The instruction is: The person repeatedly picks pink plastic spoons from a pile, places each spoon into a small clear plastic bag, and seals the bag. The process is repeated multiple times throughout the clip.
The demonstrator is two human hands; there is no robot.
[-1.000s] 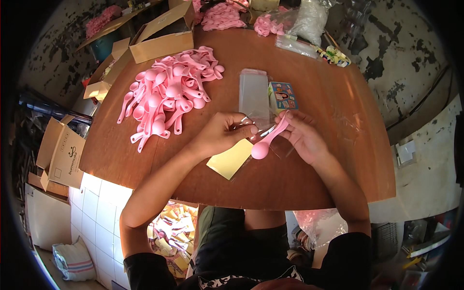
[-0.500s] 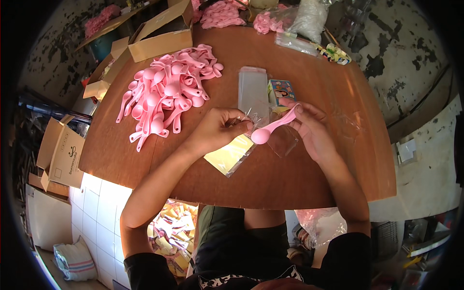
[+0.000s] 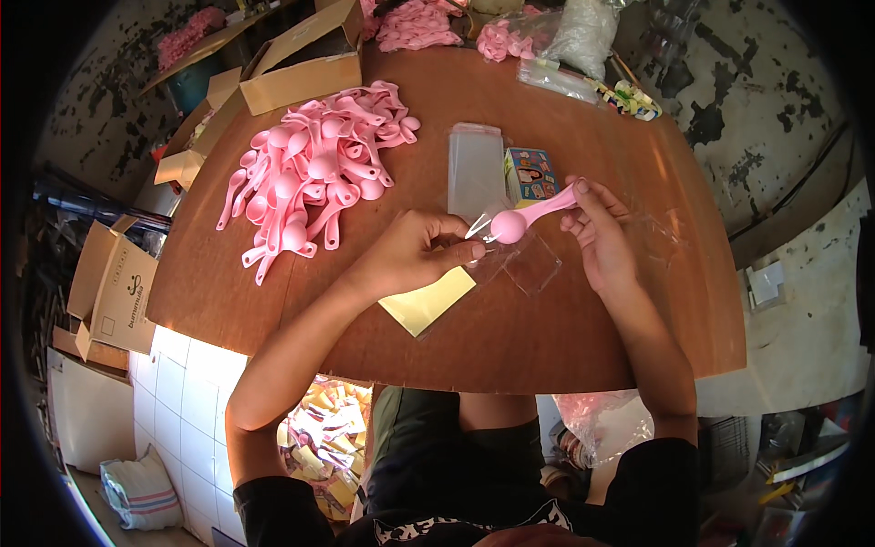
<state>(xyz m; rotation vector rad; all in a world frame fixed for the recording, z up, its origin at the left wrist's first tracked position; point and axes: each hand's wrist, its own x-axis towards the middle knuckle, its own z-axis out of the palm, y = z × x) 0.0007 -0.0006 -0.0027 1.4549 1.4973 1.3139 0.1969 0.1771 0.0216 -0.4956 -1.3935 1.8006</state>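
Note:
My right hand [image 3: 602, 232] pinches the handle end of a pink measuring spoon [image 3: 510, 226], its round bowl pointing left. My left hand [image 3: 421, 253] grips the edge of a clear plastic bag [image 3: 480, 225] between thumb and fingers. The spoon's bowl is right by the bag's mouth; whether it is inside I cannot tell. Below my left hand shows a yellow card [image 3: 427, 299], apparently in clear plastic. Behind my hands lie a stack of clear bags [image 3: 475, 164] and a stack of colourful printed cards [image 3: 532, 173]. Another clear bag [image 3: 535, 266] lies under the spoon.
A large heap of pink spoons [image 3: 319, 169] covers the table's left side, with an open cardboard box [image 3: 305, 80] behind it. More pink spoons [image 3: 417, 25] and a bulging clear plastic bag [image 3: 585, 38] stand along the far edge. Packed items [image 3: 326, 438] fill a space below the table.
The spoon has moved right and slightly up and lies flatter, its bowl now by the bag's mouth. My right hand has shifted a little right. My left hand keeps its pinch.

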